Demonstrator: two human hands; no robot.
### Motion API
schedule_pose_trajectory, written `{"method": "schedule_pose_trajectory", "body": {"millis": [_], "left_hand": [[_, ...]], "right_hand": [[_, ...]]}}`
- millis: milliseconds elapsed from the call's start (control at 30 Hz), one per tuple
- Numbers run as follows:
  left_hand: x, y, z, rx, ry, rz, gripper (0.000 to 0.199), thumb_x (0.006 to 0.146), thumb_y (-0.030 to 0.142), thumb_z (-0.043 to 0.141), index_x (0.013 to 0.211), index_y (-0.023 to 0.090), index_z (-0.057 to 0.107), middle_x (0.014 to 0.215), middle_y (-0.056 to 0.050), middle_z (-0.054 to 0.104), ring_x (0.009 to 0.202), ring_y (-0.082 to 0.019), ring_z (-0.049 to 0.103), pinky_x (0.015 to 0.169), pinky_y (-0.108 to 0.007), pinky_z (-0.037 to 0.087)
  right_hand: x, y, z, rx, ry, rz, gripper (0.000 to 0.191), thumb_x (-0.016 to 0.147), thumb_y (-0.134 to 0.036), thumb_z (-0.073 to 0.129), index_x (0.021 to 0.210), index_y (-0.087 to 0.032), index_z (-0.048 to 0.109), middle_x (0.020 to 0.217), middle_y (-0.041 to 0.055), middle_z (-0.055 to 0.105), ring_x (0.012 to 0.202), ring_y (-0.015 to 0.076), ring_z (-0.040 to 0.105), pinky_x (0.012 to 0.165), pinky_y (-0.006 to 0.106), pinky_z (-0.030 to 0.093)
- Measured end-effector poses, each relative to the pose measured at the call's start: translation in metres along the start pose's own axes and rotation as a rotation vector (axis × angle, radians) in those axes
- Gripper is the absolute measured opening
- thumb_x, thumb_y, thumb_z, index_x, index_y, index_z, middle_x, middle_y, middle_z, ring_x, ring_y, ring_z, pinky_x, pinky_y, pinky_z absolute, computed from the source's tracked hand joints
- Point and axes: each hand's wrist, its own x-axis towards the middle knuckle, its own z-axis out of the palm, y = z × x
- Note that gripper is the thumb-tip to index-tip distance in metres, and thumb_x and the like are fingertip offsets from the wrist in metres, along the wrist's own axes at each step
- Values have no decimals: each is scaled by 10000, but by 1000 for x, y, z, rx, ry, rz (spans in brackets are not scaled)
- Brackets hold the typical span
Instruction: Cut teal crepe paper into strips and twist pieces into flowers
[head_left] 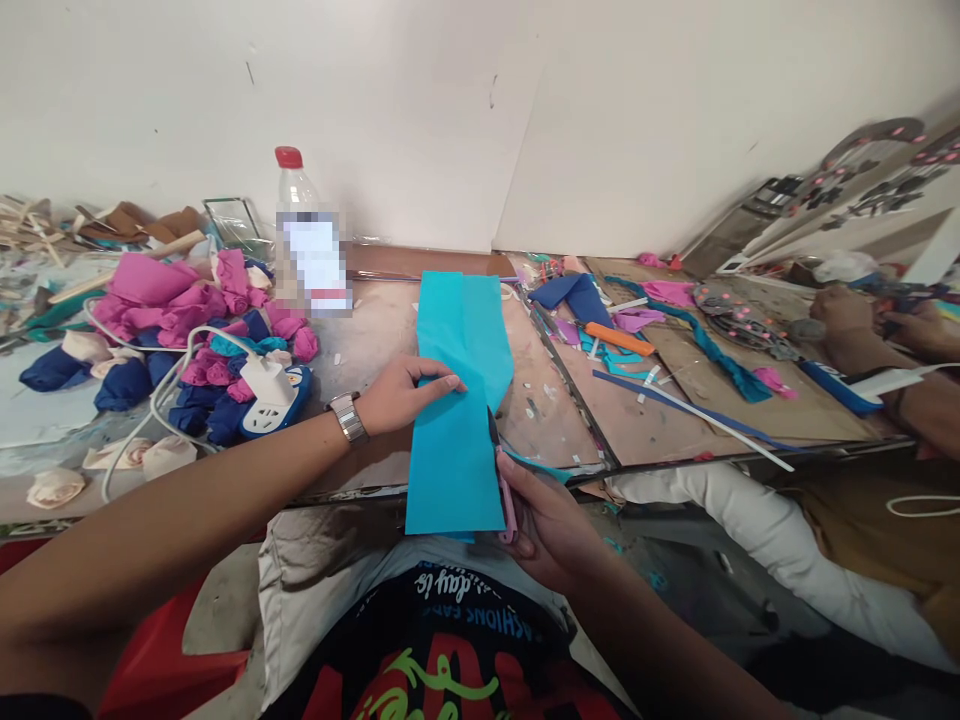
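A long strip of turquoise fabric point(456, 460) lies over the table's front edge, its far end spread wider and folded along the middle. My left hand point(420, 392) grips its left edge, thumb on top and fingers partly hidden beneath. My right hand point(536, 510) is closed round the pink handles of scissors point(508, 508), whose dark blade touches the strip's right edge. A thin turquoise offcut point(544, 468) trails to the right of the blades.
Pink, blue and cream fabric flowers point(161, 295) surround a power strip point(276, 410) on the left. A bottle point(296, 185) and phone point(319, 255) stand behind. An orange cutter point(619, 338) and scraps lie right. Another person's hands point(847, 315) are at far right.
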Motion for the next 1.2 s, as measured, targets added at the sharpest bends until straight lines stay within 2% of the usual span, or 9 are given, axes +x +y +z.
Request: {"method": "schedule_pose_trajectory", "body": {"millis": [133,333,1200], "left_hand": [[-1,0,0,-3,-13,-9,462,943,591,590,904,197,828,978,-59,813,923,-239,721,886,-348,534],[-1,2,-1,-15,-4,-20,472,934,603,594,901,196,831,973,-60,814,918,-242,722,874,-344,535],[1,3,-1,-28,1,-24,457,935,580,599,909,180,818,990,-66,806,944,-245,708,884,-347,525]], "right_hand": [[1,1,4,35,-11,-20,514,702,-582,896,781,-196,566,454,-90,531,297,33,344,295,139,219],[0,3,7,21,-42,-26,512,706,-579,893,847,-205,574,485,-94,526,328,39,358,306,149,201],[1,5,5,-14,-3,-17,568,664,-608,912,938,-213,608,423,-109,507,286,32,308,300,139,203]]}}
